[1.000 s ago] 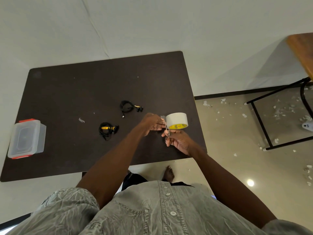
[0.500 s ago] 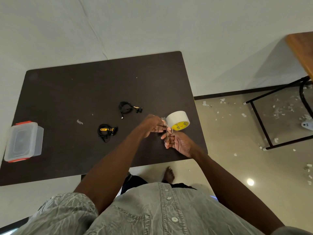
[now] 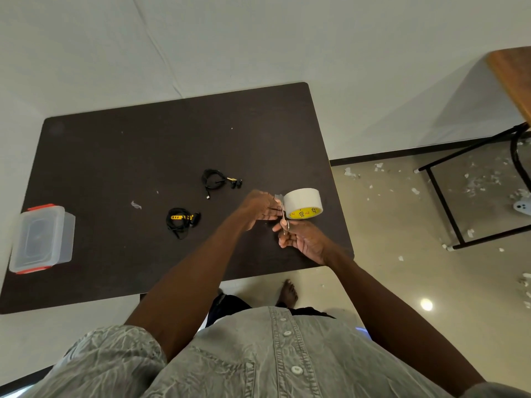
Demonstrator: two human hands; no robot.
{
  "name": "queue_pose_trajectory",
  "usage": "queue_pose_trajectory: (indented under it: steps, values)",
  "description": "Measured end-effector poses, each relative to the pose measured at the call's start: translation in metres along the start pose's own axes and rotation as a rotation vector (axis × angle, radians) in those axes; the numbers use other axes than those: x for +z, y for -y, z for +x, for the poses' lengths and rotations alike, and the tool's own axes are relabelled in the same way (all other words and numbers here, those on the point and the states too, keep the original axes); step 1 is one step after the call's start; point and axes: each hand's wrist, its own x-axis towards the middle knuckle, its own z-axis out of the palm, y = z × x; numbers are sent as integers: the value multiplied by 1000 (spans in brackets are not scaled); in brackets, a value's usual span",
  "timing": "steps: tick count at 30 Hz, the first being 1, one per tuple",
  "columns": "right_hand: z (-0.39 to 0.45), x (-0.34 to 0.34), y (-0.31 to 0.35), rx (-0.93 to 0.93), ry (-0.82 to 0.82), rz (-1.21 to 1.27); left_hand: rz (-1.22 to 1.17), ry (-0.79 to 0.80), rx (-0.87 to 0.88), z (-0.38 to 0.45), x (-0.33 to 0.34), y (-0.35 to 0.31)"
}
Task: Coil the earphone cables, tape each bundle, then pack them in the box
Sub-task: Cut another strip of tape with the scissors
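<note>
Tape roll (image 3: pixel 303 203) stands on edge near the right edge of the dark table (image 3: pixel 143 145), yellow core label facing the person. A short strip of tape (image 3: pixel 278 196) is drawn off its left side. Left hand (image 3: pixel 260 209) sits just left of the roll, fingertips pinching that strip's free end. Right hand (image 3: pixel 304 239) is just below the roll, fingers curled around small metal scissors (image 3: pixel 284 219), whose blades point up toward the strip between left hand and roll.

Two coiled black earphone bundles lie left of the hands, apart from them: one (image 3: pixel 218 180) farther back, one with a yellow band (image 3: pixel 181 225) nearer. A clear plastic box (image 3: pixel 40 239) with red clips sits at the table's far left edge, lid on.
</note>
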Motion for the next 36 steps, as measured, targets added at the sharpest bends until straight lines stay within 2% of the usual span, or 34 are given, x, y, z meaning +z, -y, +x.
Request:
queue_pose_trajectory:
  steps: [13, 20, 26, 36]
  values:
    - [-4, -3, -1, -25, -42, 68, 18, -3, -5, -2, 4, 0]
    - [-6, -4, -6, 10, -10, 71, 23, 19, -14, -8, 12, -2]
    - [-8, -8, -10, 109, 52, -79, 29, 30, -14, -8, 14, -3]
    - [-5, -7, -11, 26, -19, -59, 40, 51, 9, -9, 12, 0]
